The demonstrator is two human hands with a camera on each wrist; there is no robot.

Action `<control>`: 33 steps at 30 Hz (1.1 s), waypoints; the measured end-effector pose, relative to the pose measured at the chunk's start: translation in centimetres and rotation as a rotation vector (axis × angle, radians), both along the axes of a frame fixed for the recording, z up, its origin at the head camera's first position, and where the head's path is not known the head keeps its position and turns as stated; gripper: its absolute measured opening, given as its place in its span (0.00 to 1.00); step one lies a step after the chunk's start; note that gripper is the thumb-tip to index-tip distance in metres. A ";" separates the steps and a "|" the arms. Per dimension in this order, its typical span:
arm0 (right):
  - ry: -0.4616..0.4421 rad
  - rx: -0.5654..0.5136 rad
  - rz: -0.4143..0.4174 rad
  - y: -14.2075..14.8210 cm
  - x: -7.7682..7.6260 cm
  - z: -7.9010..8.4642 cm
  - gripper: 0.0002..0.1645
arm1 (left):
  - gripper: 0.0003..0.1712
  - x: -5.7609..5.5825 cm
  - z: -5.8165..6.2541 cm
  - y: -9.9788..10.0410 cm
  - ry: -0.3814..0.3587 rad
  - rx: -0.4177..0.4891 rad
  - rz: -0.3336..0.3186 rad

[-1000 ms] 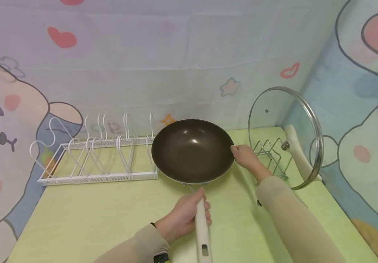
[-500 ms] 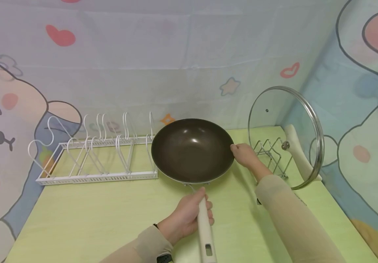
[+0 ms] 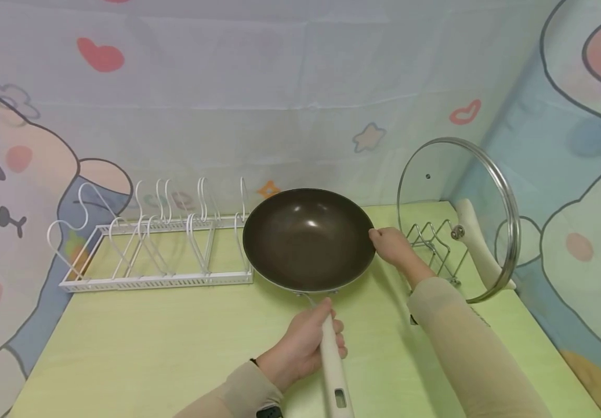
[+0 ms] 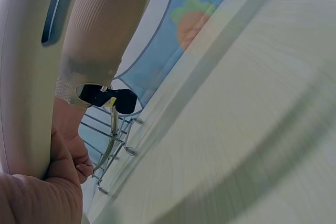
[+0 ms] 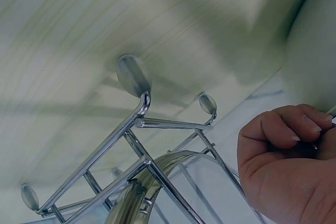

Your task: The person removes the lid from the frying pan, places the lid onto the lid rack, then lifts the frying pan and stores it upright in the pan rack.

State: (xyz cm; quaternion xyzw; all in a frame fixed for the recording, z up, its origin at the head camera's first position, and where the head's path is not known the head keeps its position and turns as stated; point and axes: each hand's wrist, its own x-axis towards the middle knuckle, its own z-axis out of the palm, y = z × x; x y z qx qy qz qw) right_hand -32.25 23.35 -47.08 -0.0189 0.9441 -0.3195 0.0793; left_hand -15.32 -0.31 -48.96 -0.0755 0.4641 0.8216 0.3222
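A deep wok (image 3: 308,241) with a dark brown inside is in the middle of the head view, its bowl facing me and its handle pointing toward me. My left hand (image 3: 308,342) grips the cream handle (image 3: 334,371) just below the bowl, thumb along the top. The same handle (image 4: 26,77) fills the left edge of the left wrist view. At the bowl's right side, my right hand (image 3: 394,249) pinches the rim between thumb and curled fingers. In the right wrist view, those fingers (image 5: 278,129) bend around the edge of the pale outside of the wok (image 5: 315,61).
A white wire rack (image 3: 159,283) with upright loops lies left of the wok, its right end close to the bowl. To the right, a large glass lid (image 3: 509,232) with a cream handle stands upright in a small chrome rack (image 3: 438,249). Patterned cloth (image 3: 279,75) hangs behind the table (image 3: 149,348).
The handle's near end and my left hand have shifted slightly to the right. The bowl and my right hand stay nearly in place, and both hands keep their hold.
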 end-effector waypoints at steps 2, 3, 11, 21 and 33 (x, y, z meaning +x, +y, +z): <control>0.004 -0.006 -0.001 0.1 0.1 0.1 0.30 | 0.17 0.0 0.0 0.1 0.000 -0.002 0.001; 0.004 -0.007 -0.002 0.1 0.1 0.0 0.30 | 0.17 0.0 0.0 0.1 -0.001 -0.004 0.002; 0.013 0.011 -0.007 0.2 0.1 -0.1 0.30 | 0.17 0.0 0.0 0.3 0.000 0.006 0.000; -0.090 -0.097 -0.052 0.1 2.3 0.2 0.38 | 0.17 0.0 0.1 0.2 -0.006 0.008 0.007; -0.371 -0.492 -0.087 -0.9 11.2 -0.7 0.48 | 0.17 -0.2 0.0 0.0 0.001 0.014 -0.026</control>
